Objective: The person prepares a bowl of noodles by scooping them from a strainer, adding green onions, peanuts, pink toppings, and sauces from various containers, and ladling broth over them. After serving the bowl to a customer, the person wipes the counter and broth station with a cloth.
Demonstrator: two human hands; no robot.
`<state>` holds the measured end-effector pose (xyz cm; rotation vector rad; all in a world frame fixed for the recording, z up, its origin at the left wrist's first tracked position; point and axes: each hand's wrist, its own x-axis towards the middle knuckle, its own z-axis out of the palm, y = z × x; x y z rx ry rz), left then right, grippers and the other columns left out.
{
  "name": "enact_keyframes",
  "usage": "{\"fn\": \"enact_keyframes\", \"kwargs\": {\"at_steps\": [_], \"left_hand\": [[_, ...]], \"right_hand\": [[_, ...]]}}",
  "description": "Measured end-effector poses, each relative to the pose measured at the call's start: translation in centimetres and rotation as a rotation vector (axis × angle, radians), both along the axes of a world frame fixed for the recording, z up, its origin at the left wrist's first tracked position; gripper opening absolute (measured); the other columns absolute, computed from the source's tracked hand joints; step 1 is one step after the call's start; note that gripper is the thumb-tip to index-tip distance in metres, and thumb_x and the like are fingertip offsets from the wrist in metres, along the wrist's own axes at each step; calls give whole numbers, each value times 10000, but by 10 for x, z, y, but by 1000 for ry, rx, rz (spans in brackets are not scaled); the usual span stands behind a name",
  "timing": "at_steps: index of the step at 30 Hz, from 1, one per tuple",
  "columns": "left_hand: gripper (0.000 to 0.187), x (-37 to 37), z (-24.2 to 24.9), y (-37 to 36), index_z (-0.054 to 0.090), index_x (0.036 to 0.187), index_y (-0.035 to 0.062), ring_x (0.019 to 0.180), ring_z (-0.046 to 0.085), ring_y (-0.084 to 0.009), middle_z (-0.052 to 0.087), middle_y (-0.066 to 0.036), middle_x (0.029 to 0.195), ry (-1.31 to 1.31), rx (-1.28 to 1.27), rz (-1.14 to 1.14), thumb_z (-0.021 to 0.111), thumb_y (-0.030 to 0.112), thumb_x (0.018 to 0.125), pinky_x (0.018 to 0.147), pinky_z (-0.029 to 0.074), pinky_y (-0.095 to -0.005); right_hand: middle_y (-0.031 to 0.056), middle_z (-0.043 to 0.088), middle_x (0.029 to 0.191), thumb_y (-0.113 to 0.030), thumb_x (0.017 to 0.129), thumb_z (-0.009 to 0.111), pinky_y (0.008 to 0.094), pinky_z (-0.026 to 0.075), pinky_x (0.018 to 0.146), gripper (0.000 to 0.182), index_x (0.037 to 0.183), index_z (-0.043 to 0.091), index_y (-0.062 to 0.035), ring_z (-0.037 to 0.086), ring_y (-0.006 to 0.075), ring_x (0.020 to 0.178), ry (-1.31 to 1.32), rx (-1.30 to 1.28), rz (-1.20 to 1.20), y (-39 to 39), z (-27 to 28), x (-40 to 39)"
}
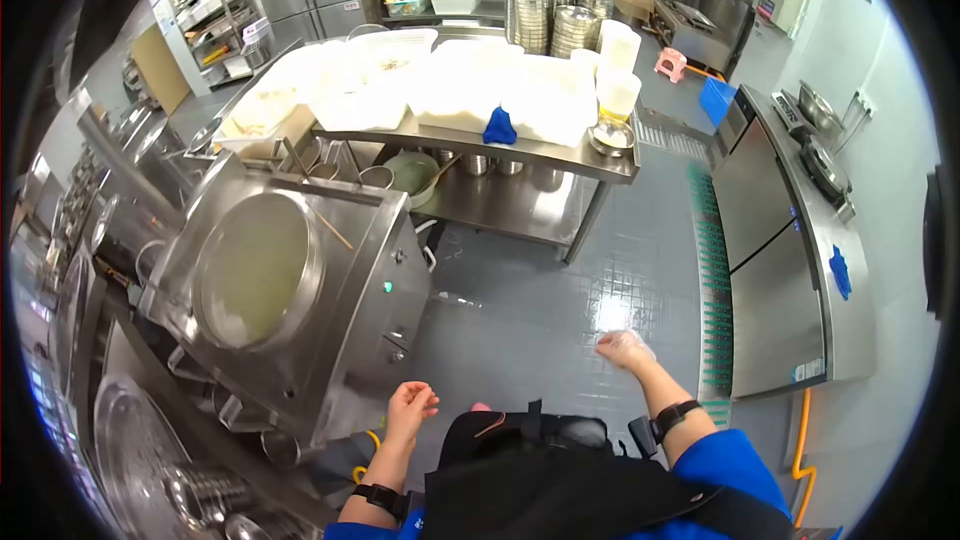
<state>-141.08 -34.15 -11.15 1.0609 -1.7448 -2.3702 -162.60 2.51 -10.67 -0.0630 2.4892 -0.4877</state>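
My left hand [412, 410] hangs over the floor in front of my body, beside the front of the steel cooker [350, 315]. Its fingers are loosely bent and somewhat apart, and nothing shows in them. In a thin clear plastic glove, my right hand [626, 349] is held above the grey floor [530, 340], away from any surface. The fingers of that hand are curled together, with no object visible in them. A wide round pot [312, 285] of cloudy greenish liquid is set in the cooker, with a thin stick [333, 229] lying beside it.
A steel table [626, 168] ahead bears several bright white tubs, a blue cloth [499, 127] and a metal bowl [611, 138]. To the right runs a steel counter [835, 335] with pans and another blue cloth [839, 273]. A drain grate [712, 280] lies along its foot.
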Motion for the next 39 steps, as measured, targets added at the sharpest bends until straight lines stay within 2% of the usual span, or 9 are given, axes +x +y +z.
{"fn": "enact_keyframes", "kwargs": {"at_steps": [6,15,17,23,27,29,31,32,39], "left_hand": [[118,-41,-11,-67,536,976,50,788,620,-147,597,-57,860,-91,-56,-25,577,114,885,628,527,-263],[127,-38,-31,-84,520,987,55,754,623,-156,593,-57,865,-196,11,446,564,124,890,612,531,-277],[142,-49,-25,-79,516,998,68,777,617,-166,582,-55,857,-227,-3,551,561,141,885,641,524,-291],[164,-92,6,-43,533,1009,53,796,620,-165,592,-59,894,-331,-43,834,573,156,888,639,529,-301],[177,-134,40,-20,538,1010,46,807,622,-169,593,-60,894,-357,-45,949,588,156,881,669,523,-297],[178,-143,43,-5,539,1008,43,805,623,-171,595,-61,884,-368,-36,991,590,154,879,676,523,-295],[176,-145,35,7,539,1007,40,804,625,-171,598,-63,874,-377,-19,1033,590,151,880,675,525,-296],[177,-149,33,11,540,1006,39,803,626,-172,599,-63,871,-378,-8,1052,591,150,879,676,526,-296],[210,-170,28,26,540,1028,28,828,623,-181,593,-79,904,-348,53,1049,592,165,878,695,530,-301]], "right_hand": [[143,644,1073,-343,752,647,350,480,855,496,1180,578,-101,623,261,979,103,-189,52,-58,-2,-95],[190,649,996,-194,675,700,353,455,901,677,1289,456,-44,616,323,964,352,-342,167,-204,8,-302],[231,537,1216,-179,646,756,357,407,969,757,1314,422,-54,522,334,1144,565,-334,247,-242,-20,-367],[251,527,1162,-149,654,682,431,436,891,549,1146,483,-8,523,397,1066,783,-382,222,-334,-7,-479],[216,640,766,-145,754,520,441,485,749,169,730,618,-9,622,390,798,810,-295,144,-360,-60,-535],[217,640,873,-195,730,546,400,474,824,254,829,627,24,606,352,912,664,272,625,-363,-90,-572],[199,656,938,-254,767,536,390,475,829,316,860,660,21,612,324,952,664,96,464,-364,-39,-536],[209,657,946,-265,774,544,382,481,810,343,900,666,30,627,327,930,546,70,164,-372,-51,-549],[211,651,840,-355,749,582,383,467,758,412,869,644,34,625,341,809,466,-452,163,-340,-68,-550]]}}
